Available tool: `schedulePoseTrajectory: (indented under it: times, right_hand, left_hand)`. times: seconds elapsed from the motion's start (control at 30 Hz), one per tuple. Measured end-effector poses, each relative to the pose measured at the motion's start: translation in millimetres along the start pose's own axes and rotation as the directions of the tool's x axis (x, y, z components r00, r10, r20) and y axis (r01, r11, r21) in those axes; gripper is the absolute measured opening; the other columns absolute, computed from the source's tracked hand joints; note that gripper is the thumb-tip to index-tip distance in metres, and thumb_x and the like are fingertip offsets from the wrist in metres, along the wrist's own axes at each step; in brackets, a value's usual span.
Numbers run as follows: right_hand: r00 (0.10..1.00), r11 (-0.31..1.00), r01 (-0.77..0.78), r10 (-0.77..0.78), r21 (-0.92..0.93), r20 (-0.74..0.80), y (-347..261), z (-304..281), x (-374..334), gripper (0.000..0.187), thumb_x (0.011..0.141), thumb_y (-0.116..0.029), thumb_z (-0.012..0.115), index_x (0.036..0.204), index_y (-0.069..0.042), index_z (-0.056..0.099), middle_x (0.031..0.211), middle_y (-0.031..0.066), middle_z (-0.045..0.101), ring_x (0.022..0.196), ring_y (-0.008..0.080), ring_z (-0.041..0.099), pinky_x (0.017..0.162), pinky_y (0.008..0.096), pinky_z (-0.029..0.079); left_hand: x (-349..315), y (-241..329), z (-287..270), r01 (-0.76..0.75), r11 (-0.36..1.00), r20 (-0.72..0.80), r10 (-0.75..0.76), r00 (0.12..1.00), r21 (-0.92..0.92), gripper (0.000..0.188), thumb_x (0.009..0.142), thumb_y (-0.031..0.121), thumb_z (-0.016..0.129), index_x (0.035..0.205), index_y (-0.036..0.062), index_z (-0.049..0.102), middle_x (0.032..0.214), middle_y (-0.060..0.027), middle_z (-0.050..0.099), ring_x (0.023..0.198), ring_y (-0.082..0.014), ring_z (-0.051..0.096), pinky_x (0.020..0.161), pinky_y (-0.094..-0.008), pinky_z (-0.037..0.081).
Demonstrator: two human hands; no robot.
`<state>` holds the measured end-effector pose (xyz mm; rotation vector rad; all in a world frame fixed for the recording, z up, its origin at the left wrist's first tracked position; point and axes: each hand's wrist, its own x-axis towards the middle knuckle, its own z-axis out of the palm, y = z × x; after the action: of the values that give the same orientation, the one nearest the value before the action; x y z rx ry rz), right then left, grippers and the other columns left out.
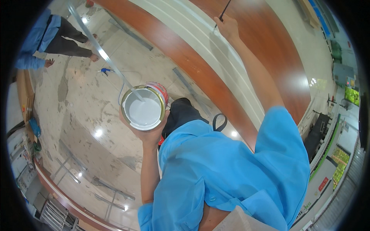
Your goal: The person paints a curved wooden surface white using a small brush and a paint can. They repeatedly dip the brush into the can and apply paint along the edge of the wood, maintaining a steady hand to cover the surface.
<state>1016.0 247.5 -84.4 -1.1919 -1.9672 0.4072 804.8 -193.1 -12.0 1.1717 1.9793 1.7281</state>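
Observation:
My left hand (151, 134) is wrapped round the underside and side of a round metal can (162, 90). Pale grey-white liquid (143, 111), like paint, fills its inside, and a long, shiny, narrow strip (101, 52) slants from it toward the upper left. My right hand (228, 27) reaches far forward over a long panel, closed on a thin dark rod (224, 10); the rod's far end leaves the view, so its kind does not show. Below that hand, a pale ridged band (208, 42) runs along the reddish-brown wooden panel (275, 54).
Another person (50, 32) in blue stands at the upper left. On the stained tile floor (104, 154) lie a blue spray-gun-like tool (105, 71) with a hose, and metal frames (111, 192). Metal supports (189, 86) show under the panel. Machinery (322, 181) stands at the right.

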Motion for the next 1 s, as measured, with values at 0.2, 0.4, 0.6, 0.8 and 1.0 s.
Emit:
schedulePoseTrajectory:
  times: [0.2,0.4,0.6,0.8,1.0]
  right_hand:
    - [0.998,0.998,0.055,-0.055,-0.011,-0.026,-2,34,54,0.037,0.098,-0.038,0.066,0.091,-0.002,0.070,0.076,0.0198,0.070,0.074,0.0380,0.069,0.070,0.0487,0.051]
    - [0.988,0.996,0.081,-0.075,0.036,-0.136,-23,61,102,0.034,0.098,-0.033,0.067,0.093,0.000,0.071,0.084,0.0231,0.072,0.079,0.0418,0.071,0.071,0.0498,0.054]
    - [0.990,0.977,0.021,0.008,0.211,-0.139,-38,37,118,0.031,0.097,-0.031,0.069,0.097,0.000,0.074,0.089,0.0286,0.072,0.084,0.0375,0.075,0.076,0.0524,0.056]
    - [0.973,0.978,0.197,-0.186,0.071,-0.134,-38,26,78,0.035,0.099,-0.035,0.068,0.089,-0.001,0.069,0.077,0.0144,0.069,0.073,0.0279,0.068,0.071,0.0400,0.052]
    - [0.941,0.936,-0.336,0.339,0.107,-0.017,-19,-16,-34,0.037,0.100,-0.038,0.070,0.086,-0.004,0.067,0.074,0.0097,0.066,0.073,0.0237,0.065,0.072,0.0368,0.050]
  left_hand:
    - [4,-1,4,-0.029,0.999,-0.040,0.030,0.999,0.024,0.130,0.063,0.023,0.104,0.159,0.0058,0.017,0.151,-0.0152,0.039,0.140,-0.0297,0.047,0.117,-0.0473,0.041]
    - [18,-1,-3,-0.040,0.999,-0.038,0.040,0.998,-0.002,0.128,0.065,0.020,0.102,0.159,0.0053,0.016,0.151,-0.0162,0.039,0.140,-0.0310,0.046,0.117,-0.0482,0.041]
    - [28,33,12,-0.078,0.997,-0.008,0.078,0.997,0.024,0.131,0.063,0.021,0.103,0.159,0.0061,0.016,0.152,-0.0165,0.038,0.141,-0.0316,0.046,0.117,-0.0483,0.041]
    - [103,42,12,-0.036,0.997,0.078,0.031,0.996,0.068,0.132,0.061,0.023,0.104,0.158,0.0067,0.017,0.152,-0.0161,0.038,0.141,-0.0307,0.046,0.116,-0.0483,0.042]
    - [157,30,18,-0.124,0.991,0.133,0.117,0.984,0.044,0.115,0.064,0.009,0.101,0.152,0.0032,0.028,0.144,-0.0147,0.050,0.131,-0.0265,0.055,0.110,-0.0412,0.049]
